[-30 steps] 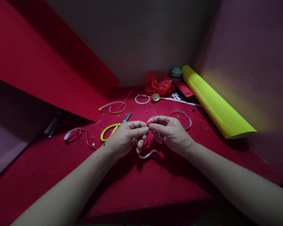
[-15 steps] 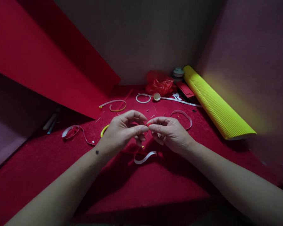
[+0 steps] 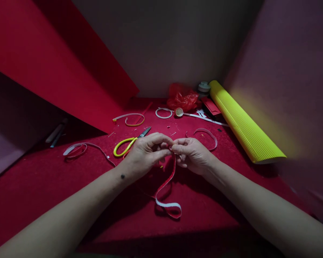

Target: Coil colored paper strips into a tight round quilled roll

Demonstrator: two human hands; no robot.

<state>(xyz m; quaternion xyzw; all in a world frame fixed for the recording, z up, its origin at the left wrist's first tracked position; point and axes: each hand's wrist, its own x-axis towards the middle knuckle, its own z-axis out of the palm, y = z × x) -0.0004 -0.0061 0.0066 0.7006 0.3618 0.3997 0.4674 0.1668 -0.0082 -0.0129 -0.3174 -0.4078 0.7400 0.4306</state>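
Note:
My left hand [image 3: 148,152] and my right hand [image 3: 192,152] meet in the middle, thumbs and fingertips pinched together. Between them they grip the end of a narrow corrugated paper strip [image 3: 168,182], red on one face and white on the other. Its free length hangs below the fingers and curls into a loop on the red cloth. The pinched end is mostly covered by fingertips. Just behind my left hand lies a pair of scissors [image 3: 127,144] with yellow handles and dark blades, partly hidden by that hand.
Curled paper strips [image 3: 79,147] lie around on the red cloth [image 3: 129,222], with small scraps. Behind are a small round roll [image 3: 178,112], a red plastic bag [image 3: 182,97] and a lidded bottle [image 3: 204,87]. Yellow corrugated paper [image 3: 244,123] leans right; a large red sheet [image 3: 70,68] slants left.
The strip now hangs longer beneath my fingers, its loop nearer to me. My hands have shifted slightly, uncovering more of the scissors. The view has shifted a little.

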